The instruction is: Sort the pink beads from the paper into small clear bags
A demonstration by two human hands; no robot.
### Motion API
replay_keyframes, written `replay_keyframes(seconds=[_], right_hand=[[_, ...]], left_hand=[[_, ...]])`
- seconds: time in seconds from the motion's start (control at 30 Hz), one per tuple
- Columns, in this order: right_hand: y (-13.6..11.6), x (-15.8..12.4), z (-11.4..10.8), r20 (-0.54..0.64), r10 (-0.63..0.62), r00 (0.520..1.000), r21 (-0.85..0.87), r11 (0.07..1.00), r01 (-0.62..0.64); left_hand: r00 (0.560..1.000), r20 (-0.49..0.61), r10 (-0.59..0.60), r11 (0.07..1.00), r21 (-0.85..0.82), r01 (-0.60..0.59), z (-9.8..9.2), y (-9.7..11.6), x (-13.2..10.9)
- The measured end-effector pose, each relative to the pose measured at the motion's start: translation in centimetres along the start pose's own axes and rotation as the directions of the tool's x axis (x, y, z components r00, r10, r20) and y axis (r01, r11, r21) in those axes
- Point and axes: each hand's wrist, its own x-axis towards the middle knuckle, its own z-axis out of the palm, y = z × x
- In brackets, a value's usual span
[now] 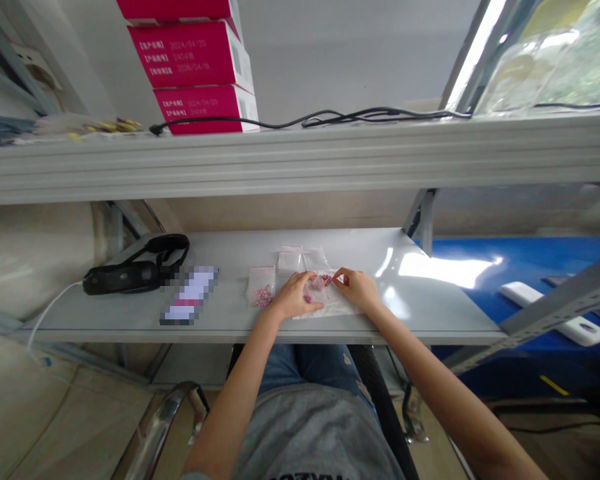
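Note:
On the grey shelf top, my left hand (295,297) rests with its thumb and index finger apart, curved around the left side of a small heap of pink pieces (318,283). The pieces lie on or in clear plastic (334,308); which of the two I cannot tell. From the other side, my right hand (356,289) pinches at the heap's edge, thumb and index finger together on a small pink piece. Left of my hands lies a clear zip bag (262,285) with several pink pieces inside. Behind them are flat clear bags (314,257).
A pixelated phone (190,295) and a black strapped device (130,272) with a white cable lie to the left. An upper shelf (300,163) crosses in front, bearing red boxes (195,57) and a black cable (330,119). A white device (555,313) sits on the blue surface at right.

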Motion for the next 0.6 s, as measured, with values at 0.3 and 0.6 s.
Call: replay_keyframes(seconds=[0.3, 0.6], right_hand=[[-0.27, -0.24, -0.19, 0.001, -0.016, 1.0, 0.04, 0.999, 0.016], [-0.46, -0.55, -0.29, 0.012, -0.071, 0.997, 0.018, 0.997, 0.071]], left_hand=[[1.0, -0.014, 0.01, 1.0, -0.015, -0.01, 0.03, 0.01, -0.02], [1.0, -0.008, 0.007, 1.0, -0.005, -0.007, 0.05, -0.02, 0.01]])
